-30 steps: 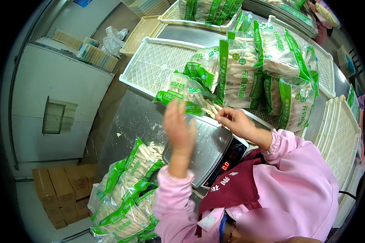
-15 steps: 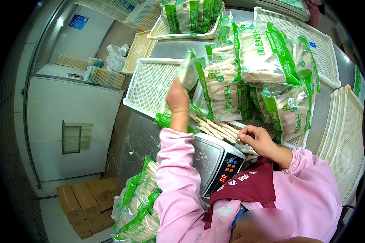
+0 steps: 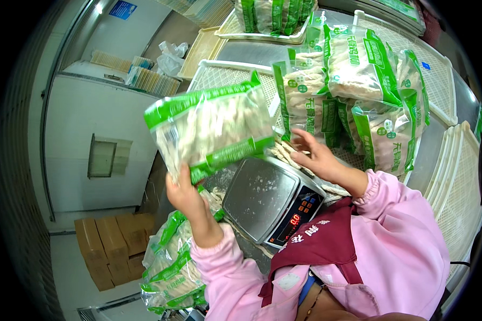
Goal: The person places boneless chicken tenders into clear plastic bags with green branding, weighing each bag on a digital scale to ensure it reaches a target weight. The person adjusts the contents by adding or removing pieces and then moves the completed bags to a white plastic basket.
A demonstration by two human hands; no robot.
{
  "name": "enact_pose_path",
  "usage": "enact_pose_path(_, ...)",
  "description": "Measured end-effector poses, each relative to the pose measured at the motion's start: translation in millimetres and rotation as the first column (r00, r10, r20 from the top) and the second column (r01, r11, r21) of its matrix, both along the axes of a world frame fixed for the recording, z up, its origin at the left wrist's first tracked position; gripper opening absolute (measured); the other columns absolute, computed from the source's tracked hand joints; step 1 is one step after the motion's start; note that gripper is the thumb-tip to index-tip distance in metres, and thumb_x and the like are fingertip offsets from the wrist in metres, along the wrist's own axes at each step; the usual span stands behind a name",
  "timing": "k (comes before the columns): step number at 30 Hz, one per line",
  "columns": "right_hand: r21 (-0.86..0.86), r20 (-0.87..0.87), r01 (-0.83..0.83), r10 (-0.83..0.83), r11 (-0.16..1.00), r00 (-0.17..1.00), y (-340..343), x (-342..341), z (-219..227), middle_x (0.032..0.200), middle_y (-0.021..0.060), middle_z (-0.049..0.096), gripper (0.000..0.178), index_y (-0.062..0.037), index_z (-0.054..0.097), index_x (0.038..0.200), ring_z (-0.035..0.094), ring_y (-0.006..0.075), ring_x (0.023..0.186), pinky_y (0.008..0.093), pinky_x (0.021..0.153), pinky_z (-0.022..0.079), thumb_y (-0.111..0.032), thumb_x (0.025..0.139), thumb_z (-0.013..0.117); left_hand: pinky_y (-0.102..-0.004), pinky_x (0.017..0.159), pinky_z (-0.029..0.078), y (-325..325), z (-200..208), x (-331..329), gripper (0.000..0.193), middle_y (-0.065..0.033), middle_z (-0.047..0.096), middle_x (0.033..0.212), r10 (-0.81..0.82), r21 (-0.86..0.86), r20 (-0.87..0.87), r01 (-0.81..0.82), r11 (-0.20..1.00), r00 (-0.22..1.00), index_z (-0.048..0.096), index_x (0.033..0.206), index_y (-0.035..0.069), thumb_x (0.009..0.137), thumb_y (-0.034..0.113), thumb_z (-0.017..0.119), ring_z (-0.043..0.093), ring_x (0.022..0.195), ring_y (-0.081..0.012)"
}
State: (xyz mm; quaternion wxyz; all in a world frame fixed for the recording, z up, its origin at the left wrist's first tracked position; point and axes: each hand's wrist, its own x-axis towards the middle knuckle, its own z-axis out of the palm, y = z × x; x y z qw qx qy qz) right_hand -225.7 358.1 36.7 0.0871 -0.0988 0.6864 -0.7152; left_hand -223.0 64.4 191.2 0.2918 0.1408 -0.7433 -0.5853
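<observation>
1. While the left hand (image 3: 187,198) grips it by its near left corner, a bag (image 3: 214,125) is held up, tilted, to the left of the scale's far end.
2. The bag is clear, shiny plastic, plump and a little creased, with a bright green band along its far edge and another along its near edge.
3. Through the clear middle show pale, cream-coloured sticks, packed side by side and running mostly across from band to band.
4. The left hand's fingers are closed on the plastic, the thumb lying against the near side.
5. The right hand (image 3: 316,158) is loosely spread, with nothing visible in its grasp; its fingertips are close to some loose sticks (image 3: 284,154), though whether they touch is unclear.
6. Just below those sticks is the scale (image 3: 260,195), its metal plate bare but for white crumbs, its red display lit.
7. Similar bags are heaped (image 3: 359,69) beyond the right hand, and more lie in a pile (image 3: 177,267) beside the left forearm.
8. Behind the held bag, partly covered by it, is a white mesh tray (image 3: 222,72).
9. Farther off at left, brown boxes (image 3: 107,249) are stacked.
</observation>
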Motion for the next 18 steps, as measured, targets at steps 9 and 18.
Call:
enact_pose_path(9, 0.397, -0.058, -0.084, 0.117, 0.914, 0.992, -55, 34, -15, 0.13, 0.027, 0.062, 0.09, -0.0062, 0.036, 0.153, 0.06, 0.0388, 0.122, 0.0431, 0.103, 0.047, -0.046, 0.083, 0.077, -0.0363, 0.071, 0.057, -10, -182, 202, 0.027, -0.0083, 0.069, 0.104, 0.106, 0.246, 0.403, -0.219, 0.944, 0.909, 0.063, 0.117, 0.004, 0.097, 0.021, 0.067, 0.068, 0.087, -0.0229)
enact_pose_path(18, 0.524, -0.398, 0.257, -0.033, 0.812, 0.917, -22, 36, 3, 0.134, 0.019, 0.06, 0.06, -0.0086, 0.057, 0.139, 0.057, 0.0322, 0.126, 0.0404, 0.104, 0.046, -0.031, 0.087, 0.078, -0.0306, 0.094, 0.051, -54, -187, 246, 0.056, -0.0162, 0.064, 0.132, -0.048, 0.33, 0.462, -0.122, 0.936, 0.885, 0.05, 0.145, -0.001, 0.107, 0.041, 0.048, 0.064, 0.106, -0.0198)
